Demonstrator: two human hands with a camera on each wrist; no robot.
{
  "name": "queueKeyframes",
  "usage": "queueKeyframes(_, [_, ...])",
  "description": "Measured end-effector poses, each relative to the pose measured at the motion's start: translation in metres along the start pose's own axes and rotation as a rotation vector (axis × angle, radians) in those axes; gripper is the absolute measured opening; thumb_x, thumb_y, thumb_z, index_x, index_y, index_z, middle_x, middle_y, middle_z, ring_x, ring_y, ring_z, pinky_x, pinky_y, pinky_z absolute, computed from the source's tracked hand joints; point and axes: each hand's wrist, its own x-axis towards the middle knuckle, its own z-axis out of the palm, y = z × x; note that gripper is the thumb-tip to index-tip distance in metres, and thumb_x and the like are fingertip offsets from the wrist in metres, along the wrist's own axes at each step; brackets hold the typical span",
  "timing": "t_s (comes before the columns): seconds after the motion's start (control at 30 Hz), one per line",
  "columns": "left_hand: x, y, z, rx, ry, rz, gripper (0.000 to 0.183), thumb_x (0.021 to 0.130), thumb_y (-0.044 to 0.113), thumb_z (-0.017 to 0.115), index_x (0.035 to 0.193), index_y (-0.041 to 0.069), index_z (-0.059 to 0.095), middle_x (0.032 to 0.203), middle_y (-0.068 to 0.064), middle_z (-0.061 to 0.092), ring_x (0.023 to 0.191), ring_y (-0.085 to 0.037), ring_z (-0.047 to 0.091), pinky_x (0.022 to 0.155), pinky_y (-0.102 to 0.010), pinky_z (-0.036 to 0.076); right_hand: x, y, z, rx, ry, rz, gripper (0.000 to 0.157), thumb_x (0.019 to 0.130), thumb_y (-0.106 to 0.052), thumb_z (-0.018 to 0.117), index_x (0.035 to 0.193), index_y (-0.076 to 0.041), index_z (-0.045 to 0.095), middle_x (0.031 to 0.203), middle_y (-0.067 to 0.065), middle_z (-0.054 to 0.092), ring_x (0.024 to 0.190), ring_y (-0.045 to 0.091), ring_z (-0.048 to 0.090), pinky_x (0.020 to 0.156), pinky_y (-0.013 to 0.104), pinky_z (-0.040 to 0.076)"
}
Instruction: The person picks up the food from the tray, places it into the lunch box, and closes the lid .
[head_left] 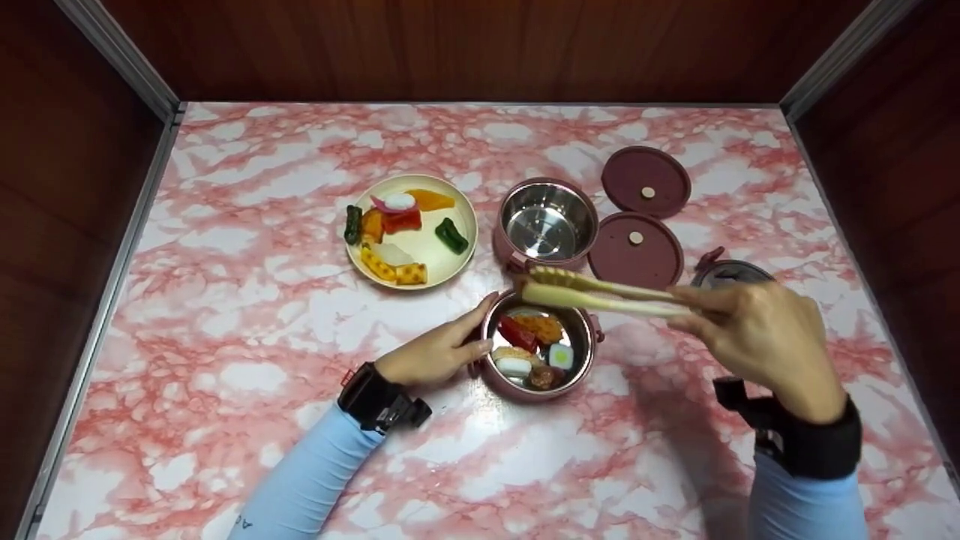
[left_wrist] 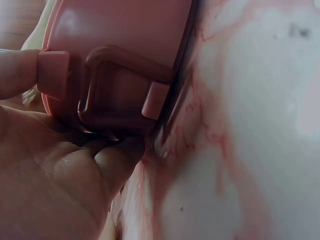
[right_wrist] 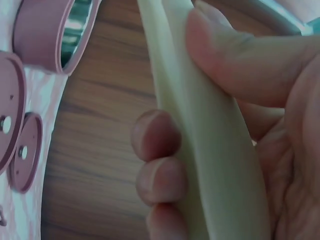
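My left hand (head_left: 431, 352) holds the side of a pink lunch container (head_left: 501, 384) with a steel inside. In the left wrist view, fingers lie against its pink wall (left_wrist: 125, 30), beside the handle and latches. Inside lie toy food pieces: a red strip (head_left: 517, 334), an orange-brown piece (head_left: 541, 328), a sushi roll (head_left: 560, 356), a white-and-tan piece (head_left: 514, 365) and a brown ball (head_left: 543, 376). My right hand (head_left: 765, 337) grips pale yellow-green tongs (head_left: 600, 296), their tips over the container's far rim. Something small and dark shows at the tips, too blurred to name.
A second steel-lined container (head_left: 546, 232) stands behind the first. To its right lie two maroon lids (head_left: 646, 176) and a dark round lid (head_left: 731, 271), partly hidden by my right hand. A cream plate (head_left: 420, 251) at left bears several toy foods. Wooden walls (head_left: 480, 52) enclose the table.
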Motion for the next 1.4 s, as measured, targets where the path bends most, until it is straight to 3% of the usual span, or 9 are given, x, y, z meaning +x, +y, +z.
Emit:
queueKeyframes(0.2, [0.0,0.0,0.0,-0.032,-0.015,0.017,0.07,0.106,0.029,0.045,0.16,0.015,0.002,0.164,-0.013,0.007,0.149,-0.022,0.011,0.12,-0.032,0.01,-0.014,0.001,0.011,-0.047,0.027,-0.067,0.037,0.069,-0.033,0.09,0.103,-0.023,0.081,0.068,-0.001,0.069,0.049,0.017,0.053,0.036,0.031,0.031])
queueKeyframes(0.6, [0.002,-0.001,-0.001,-0.004,-0.011,0.028,0.069,0.107,0.027,0.044,0.16,0.012,0.003,0.163,-0.015,0.009,0.149,-0.025,0.012,0.12,-0.034,0.01,-0.017,0.003,0.025,-0.121,0.101,-0.222,0.039,0.071,-0.029,0.088,0.108,-0.019,0.079,0.073,0.001,0.067,0.058,0.025,0.062,0.037,0.038,0.041])
queueKeyframes(1.17, [0.0,0.0,-0.001,-0.004,-0.003,-0.002,0.07,0.106,0.031,0.045,0.16,0.016,0.004,0.163,-0.013,0.009,0.148,-0.023,0.013,0.12,-0.032,0.011,-0.016,-0.007,0.038,-0.207,0.15,-0.171,0.028,0.075,-0.032,0.085,0.102,-0.026,0.081,0.065,-0.001,0.063,0.045,0.029,0.055,0.033,0.045,0.037])
queueKeyframes(1.4, [0.0,0.001,-0.001,-0.015,-0.007,-0.011,0.07,0.106,0.033,0.045,0.16,0.018,0.004,0.163,-0.013,0.01,0.148,-0.022,0.016,0.12,-0.031,0.013,-0.016,-0.005,0.031,-0.19,0.141,-0.178,0.033,0.074,-0.033,0.085,0.105,-0.023,0.08,0.067,-0.001,0.064,0.048,0.025,0.055,0.033,0.04,0.036])
